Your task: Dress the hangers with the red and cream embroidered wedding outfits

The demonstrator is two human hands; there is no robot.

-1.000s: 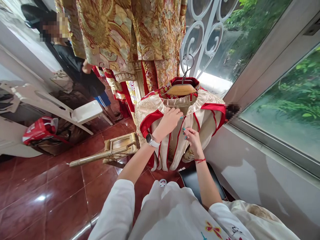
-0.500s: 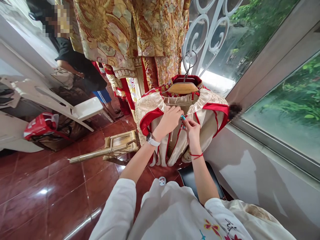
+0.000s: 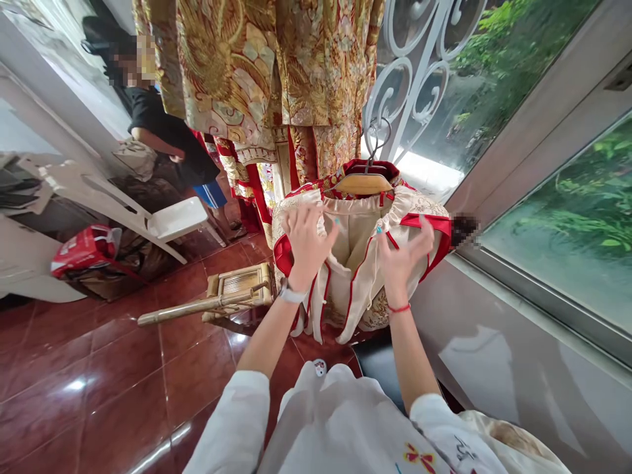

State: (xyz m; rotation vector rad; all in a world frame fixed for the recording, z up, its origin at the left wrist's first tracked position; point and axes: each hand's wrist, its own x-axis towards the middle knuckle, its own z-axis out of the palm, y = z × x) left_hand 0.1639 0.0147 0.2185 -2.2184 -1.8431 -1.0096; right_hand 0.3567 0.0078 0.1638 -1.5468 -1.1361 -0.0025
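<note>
A cream garment with red trim (image 3: 363, 260) hangs on a wooden hanger (image 3: 363, 184) hooked to a white scrolled window grille (image 3: 409, 79). My left hand (image 3: 305, 240) lies on the garment's left front panel, fingers spread. My right hand (image 3: 402, 257) rests on the right panel, fingers apart and slightly blurred. Between the hands the front stands open, showing the pale lining. A gold embroidered robe (image 3: 261, 72) hangs just behind it.
A person in a dark top (image 3: 170, 135) stands at the back left by a white plastic chair (image 3: 148, 217). A red bag (image 3: 83, 247) and a bamboo stool (image 3: 232, 293) sit on the red tiled floor. A black seat (image 3: 380, 365) is below the garment; the window sill runs along the right.
My hands were pinched together at the garment's front closure. They have moved apart, and the two front panels are spread open.
</note>
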